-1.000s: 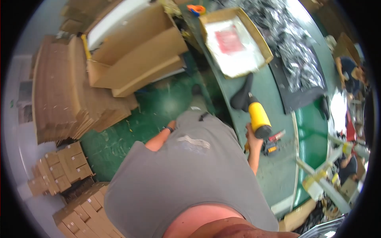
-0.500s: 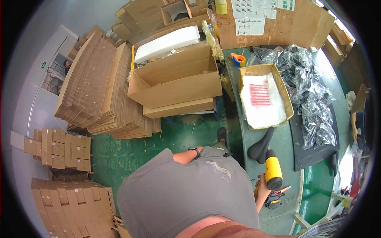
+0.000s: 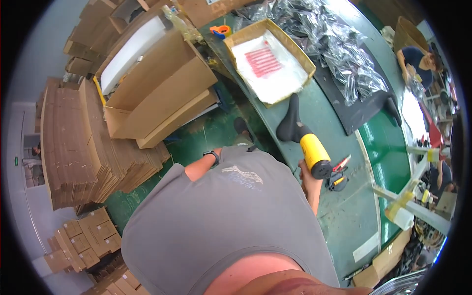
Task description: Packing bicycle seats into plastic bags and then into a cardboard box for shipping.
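Your right hand (image 3: pixel 309 180) reaches over worktop (image 3: pixel 346 216) edge, gripping yellow heat gun (image 3: pixel 314 152), nozzle toward black bicycle saddle (image 3: pixel 289 124); left hand (image 3: pixel 218 151) mostly hidden, can't tell grip.

The yellow heat gun (image 3: pixel 315 155) in the right hand (image 3: pixel 308 176) has shifted slightly along the black saddle (image 3: pixel 289 123): its nozzle, beside the saddle's middle a second ago, now lies nearer the wide end. The head view has swung again since half a second ago, so most of the brown board (image 3: pixel 209 14) passes out at the top, the lower carton stack (image 3: pixel 112 285) drops partly below the edge, and a co-worker (image 3: pixel 417 64) comes back into sight at right.
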The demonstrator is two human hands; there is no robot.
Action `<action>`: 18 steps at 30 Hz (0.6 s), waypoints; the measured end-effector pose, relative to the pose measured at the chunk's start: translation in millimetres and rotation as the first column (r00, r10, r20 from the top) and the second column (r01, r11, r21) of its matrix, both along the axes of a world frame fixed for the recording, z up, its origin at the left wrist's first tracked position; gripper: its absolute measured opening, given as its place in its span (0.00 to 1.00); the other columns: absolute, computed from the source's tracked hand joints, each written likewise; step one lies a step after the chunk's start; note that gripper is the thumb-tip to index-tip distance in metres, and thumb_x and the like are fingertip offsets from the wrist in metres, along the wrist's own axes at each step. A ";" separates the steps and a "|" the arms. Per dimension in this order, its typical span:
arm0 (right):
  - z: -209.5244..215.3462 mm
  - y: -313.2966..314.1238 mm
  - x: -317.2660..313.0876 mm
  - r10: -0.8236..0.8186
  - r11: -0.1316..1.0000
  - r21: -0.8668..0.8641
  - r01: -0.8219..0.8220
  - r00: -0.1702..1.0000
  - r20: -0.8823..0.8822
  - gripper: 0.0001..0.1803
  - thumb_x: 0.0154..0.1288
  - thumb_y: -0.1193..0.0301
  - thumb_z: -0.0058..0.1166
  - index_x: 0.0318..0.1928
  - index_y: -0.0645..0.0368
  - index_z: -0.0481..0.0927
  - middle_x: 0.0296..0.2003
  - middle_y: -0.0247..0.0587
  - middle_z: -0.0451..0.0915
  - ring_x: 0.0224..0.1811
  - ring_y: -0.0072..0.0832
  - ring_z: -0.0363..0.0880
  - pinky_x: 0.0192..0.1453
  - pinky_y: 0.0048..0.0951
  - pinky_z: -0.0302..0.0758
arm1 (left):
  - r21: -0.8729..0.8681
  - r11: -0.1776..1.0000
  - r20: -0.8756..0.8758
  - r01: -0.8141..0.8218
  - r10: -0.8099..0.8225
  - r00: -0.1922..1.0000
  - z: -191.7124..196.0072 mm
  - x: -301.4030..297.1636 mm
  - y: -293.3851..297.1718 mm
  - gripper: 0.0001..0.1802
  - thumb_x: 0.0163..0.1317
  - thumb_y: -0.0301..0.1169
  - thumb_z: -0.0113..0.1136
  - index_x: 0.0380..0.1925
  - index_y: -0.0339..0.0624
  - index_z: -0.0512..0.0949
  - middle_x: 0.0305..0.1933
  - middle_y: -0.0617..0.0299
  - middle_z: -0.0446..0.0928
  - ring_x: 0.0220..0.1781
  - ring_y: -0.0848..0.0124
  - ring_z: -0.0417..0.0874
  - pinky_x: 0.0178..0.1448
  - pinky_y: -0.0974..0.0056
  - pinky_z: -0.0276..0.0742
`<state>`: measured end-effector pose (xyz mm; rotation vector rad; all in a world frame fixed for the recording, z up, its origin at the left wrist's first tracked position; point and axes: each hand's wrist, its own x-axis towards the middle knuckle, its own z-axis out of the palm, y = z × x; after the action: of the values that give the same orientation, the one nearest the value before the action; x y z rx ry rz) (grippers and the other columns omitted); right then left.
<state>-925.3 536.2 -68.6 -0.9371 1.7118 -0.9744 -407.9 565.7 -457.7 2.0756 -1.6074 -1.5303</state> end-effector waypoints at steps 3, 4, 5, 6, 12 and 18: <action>-21.1 8.1 1.4 -0.091 0.980 -0.195 0.035 0.953 -0.288 0.13 0.64 0.66 0.73 0.37 0.63 0.84 0.25 0.32 0.82 0.23 0.23 0.79 0.28 0.28 0.74 | 0.058 0.998 -0.105 0.025 -0.019 0.994 -0.1 1.9 0.1 0.27 0.69 0.50 0.60 0.51 0.37 0.87 0.53 0.43 0.88 0.53 0.58 0.86 0.61 0.51 0.78; -12.2 1.5 5.6 -0.022 0.972 -0.229 -0.046 0.959 -0.283 0.14 0.63 0.65 0.74 0.37 0.63 0.84 0.25 0.33 0.82 0.24 0.23 0.80 0.30 0.28 0.75 | 0.076 0.984 0.014 0.161 -0.163 0.987 24.9 -20.9 -0.9 0.28 0.69 0.51 0.58 0.52 0.38 0.87 0.55 0.42 0.86 0.57 0.53 0.86 0.62 0.51 0.78; -7.3 -1.5 1.1 -0.052 0.983 0.177 0.042 0.997 0.053 0.19 0.61 0.65 0.76 0.41 0.67 0.84 0.28 0.40 0.86 0.31 0.32 0.86 0.41 0.37 0.82 | 0.121 0.941 0.125 0.315 -0.330 0.936 76.0 -35.5 -14.5 0.29 0.70 0.52 0.55 0.53 0.38 0.86 0.57 0.40 0.85 0.61 0.48 0.86 0.63 0.50 0.78; -5.0 -3.2 -0.2 -0.041 0.983 0.179 0.030 0.998 0.055 0.18 0.61 0.65 0.75 0.41 0.67 0.84 0.28 0.40 0.85 0.30 0.32 0.85 0.40 0.37 0.82 | 0.135 0.936 0.117 0.324 -0.340 0.933 113.3 -45.2 -17.9 0.29 0.70 0.52 0.55 0.53 0.38 0.86 0.57 0.40 0.85 0.61 0.48 0.86 0.63 0.50 0.78; -13.0 -6.3 -0.8 0.027 0.997 0.077 -0.020 0.996 -0.083 0.18 0.61 0.65 0.74 0.42 0.67 0.84 0.34 0.41 0.87 0.33 0.34 0.86 0.42 0.37 0.82 | 0.102 0.986 -0.036 0.131 -0.128 0.991 125.3 -39.8 5.5 0.28 0.68 0.51 0.58 0.54 0.41 0.86 0.56 0.43 0.86 0.59 0.50 0.86 0.63 0.52 0.78; -30.3 -3.3 1.4 0.040 0.987 -0.140 -0.077 0.966 -0.254 0.14 0.65 0.65 0.71 0.40 0.63 0.84 0.30 0.33 0.84 0.26 0.27 0.81 0.34 0.33 0.80 | 0.093 0.990 0.057 0.108 -0.113 0.992 105.3 -22.8 19.2 0.29 0.68 0.53 0.56 0.55 0.41 0.86 0.58 0.38 0.84 0.61 0.43 0.85 0.64 0.50 0.78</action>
<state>-923.9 532.9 -98.9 -1.2468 1.8264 -0.9881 -430.7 584.9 -352.4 2.1327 -1.7332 -1.6167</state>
